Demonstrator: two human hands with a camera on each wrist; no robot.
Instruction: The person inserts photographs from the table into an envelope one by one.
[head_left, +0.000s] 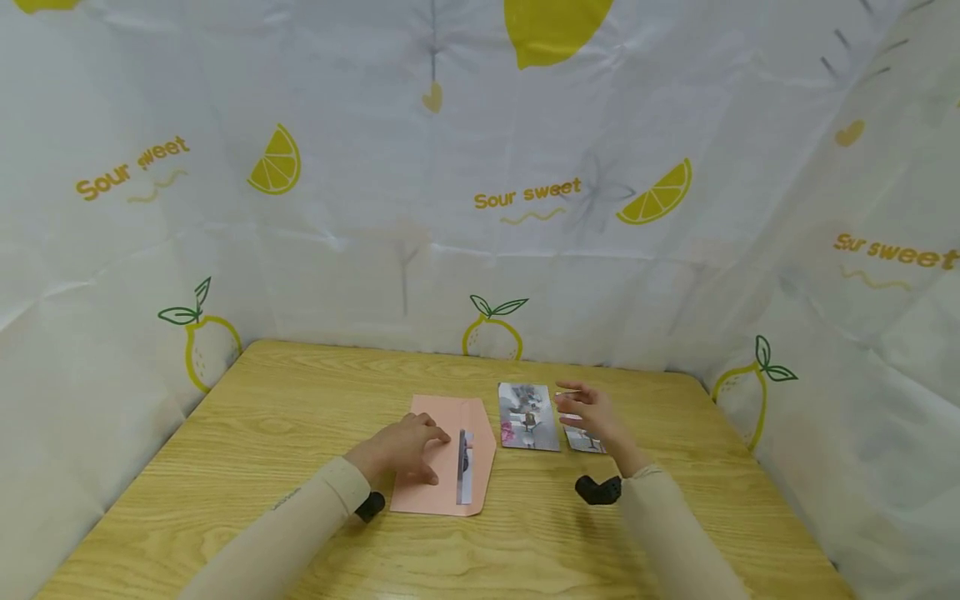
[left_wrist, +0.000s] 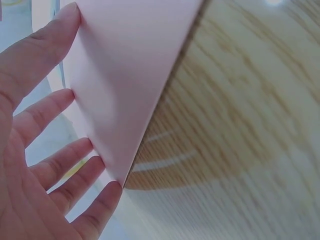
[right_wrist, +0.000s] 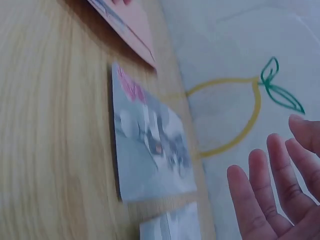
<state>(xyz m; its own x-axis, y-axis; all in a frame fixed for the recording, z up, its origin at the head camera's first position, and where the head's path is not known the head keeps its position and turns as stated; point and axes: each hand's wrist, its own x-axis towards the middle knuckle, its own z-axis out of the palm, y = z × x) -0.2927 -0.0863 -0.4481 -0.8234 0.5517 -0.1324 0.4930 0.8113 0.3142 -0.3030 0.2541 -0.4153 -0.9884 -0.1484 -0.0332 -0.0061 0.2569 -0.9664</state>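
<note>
A pink envelope (head_left: 446,408) lies on the table, its pointed flap opened out to the right. A strip of a printed card (head_left: 465,479) shows at its mouth; the rest of that card is hidden. My left hand (head_left: 405,442) rests on the envelope with fingers spread, and in the left wrist view its fingertips touch the pink paper (left_wrist: 120,75). To the right lies a grey picture card (head_left: 528,417) with a bird and a pink flower. My right hand (head_left: 592,412) hovers over a second picture card (head_left: 585,439), partly covering it, fingers loosely bent and holding nothing.
The wooden table (head_left: 300,375) meets white curtains (head_left: 360,275) printed with lemons at the back and both sides. Black wrist devices (head_left: 597,490) sit below each forearm, close over the table. The two picture cards lie side by side with a narrow gap.
</note>
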